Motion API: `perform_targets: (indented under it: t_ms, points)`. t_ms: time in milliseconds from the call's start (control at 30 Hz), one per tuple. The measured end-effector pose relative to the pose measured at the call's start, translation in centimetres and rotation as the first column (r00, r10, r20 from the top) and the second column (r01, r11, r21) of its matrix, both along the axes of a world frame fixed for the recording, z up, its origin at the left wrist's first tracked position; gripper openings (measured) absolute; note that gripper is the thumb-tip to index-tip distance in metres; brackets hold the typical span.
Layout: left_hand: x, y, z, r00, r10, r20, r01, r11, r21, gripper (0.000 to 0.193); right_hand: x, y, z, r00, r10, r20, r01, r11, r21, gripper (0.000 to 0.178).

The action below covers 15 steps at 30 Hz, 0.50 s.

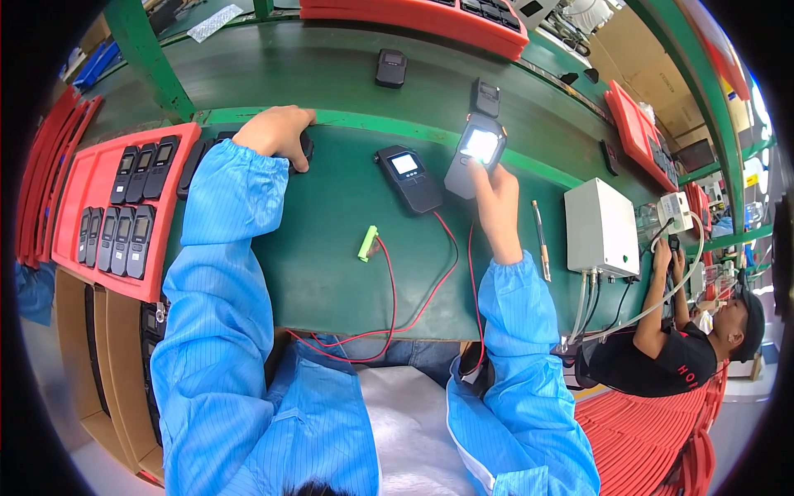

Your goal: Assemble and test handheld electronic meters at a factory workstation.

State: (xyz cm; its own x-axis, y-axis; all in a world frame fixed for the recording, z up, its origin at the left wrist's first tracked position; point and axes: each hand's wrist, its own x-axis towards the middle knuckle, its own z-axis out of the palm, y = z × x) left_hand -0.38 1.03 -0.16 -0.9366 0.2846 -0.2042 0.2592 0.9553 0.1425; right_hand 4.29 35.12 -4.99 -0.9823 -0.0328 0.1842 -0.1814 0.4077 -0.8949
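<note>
At the back left of the green bench [322, 285], my left hand [275, 132] curls over a black handheld device [308, 147], mostly hidden under the fingers. My right hand [499, 198] grips the lower end of a grey-black handheld device [461, 171], whose screen glares white. A red wire runs up toward this device from the bench's front edge. Between my hands lies another black handheld device [419, 195] with a lit screen and a red wire at its bottom end. In front of it rests a bright green connector [368, 244] on a red wire.
A pink-red foam tray [93, 183] of devices stands at left, above cardboard boxes [124, 372]. Beyond a green rail, the conveyor carries small black devices [391, 68] and another red tray [413, 15]. A pen [542, 240] and white box [602, 227] sit right, near a co-worker [674, 347].
</note>
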Motion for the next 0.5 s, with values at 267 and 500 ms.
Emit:
perform_targets:
  t_ms: [267,500]
  points:
    - [0.1,0.1,0.2,0.995,0.046,0.083,-0.047,0.999,0.013,0.079,-0.2,0.3,1.1,0.998,-0.061,-0.007,0.062,0.997,0.055,0.040]
    - [-0.2,0.3,0.5,1.000,0.004,0.006,-0.005,0.993,0.119,0.072,-0.6,1.7,1.3,0.943,-0.280,-0.180,0.332,0.829,0.450,0.029]
